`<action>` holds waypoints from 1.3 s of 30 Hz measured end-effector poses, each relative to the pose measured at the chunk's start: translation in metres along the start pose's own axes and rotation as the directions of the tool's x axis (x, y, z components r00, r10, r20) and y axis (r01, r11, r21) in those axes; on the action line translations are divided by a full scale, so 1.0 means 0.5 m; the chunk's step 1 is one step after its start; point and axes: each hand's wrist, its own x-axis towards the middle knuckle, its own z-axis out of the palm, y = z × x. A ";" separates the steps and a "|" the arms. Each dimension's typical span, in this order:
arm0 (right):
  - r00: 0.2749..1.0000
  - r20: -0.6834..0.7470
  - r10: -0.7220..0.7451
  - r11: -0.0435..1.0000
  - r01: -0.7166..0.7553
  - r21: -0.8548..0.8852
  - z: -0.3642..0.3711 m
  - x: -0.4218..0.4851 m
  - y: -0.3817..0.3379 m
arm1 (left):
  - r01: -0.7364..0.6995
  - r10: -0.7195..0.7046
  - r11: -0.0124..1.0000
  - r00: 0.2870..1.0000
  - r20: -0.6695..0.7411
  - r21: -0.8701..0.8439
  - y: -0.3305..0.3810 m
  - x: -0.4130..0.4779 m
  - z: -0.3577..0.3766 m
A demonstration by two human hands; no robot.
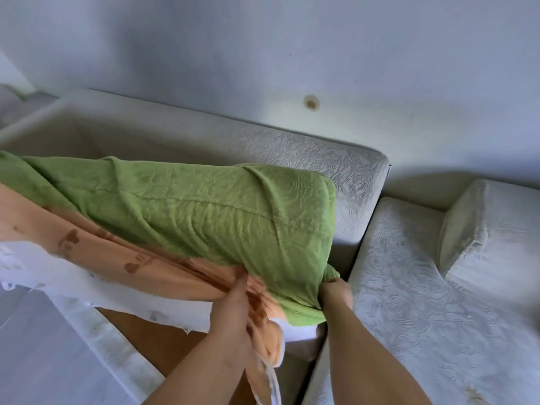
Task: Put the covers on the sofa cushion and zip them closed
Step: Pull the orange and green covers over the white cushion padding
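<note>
While the sofa [292, 153] bears it, the cushion [301, 331], bulky yet soft, lies slantwise, mostly inside the green cover [190, 211]; white foam shows at its near end. Cover: limp, stretchy, best gripped at the hem. Peach cloth [96, 252]: bunched beneath. Left hand [230, 314]: clenched on peach folds. Right hand [336, 293]: pinching green hem.

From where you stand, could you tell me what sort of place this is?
Probably a living room in a home: a pale embossed corner sofa against a plain wall, with a green cushion cover being fitted.
</note>
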 end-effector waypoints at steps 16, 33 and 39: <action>0.891 -0.003 -0.454 0.823 0.418 -0.384 -0.051 -0.067 -0.058 | -0.727 0.673 -0.291 0.307 0.673 0.622 0.234 -0.055 0.062; 0.920 -0.279 -0.274 0.855 0.366 0.368 -0.131 -0.091 -0.268 | -0.698 0.726 -0.374 0.190 0.661 0.611 0.191 -0.030 0.047; 0.924 -0.216 -0.317 0.856 0.376 0.354 -0.130 -0.126 -0.239 | -0.741 0.699 -0.304 0.254 0.668 0.599 0.266 -0.053 0.059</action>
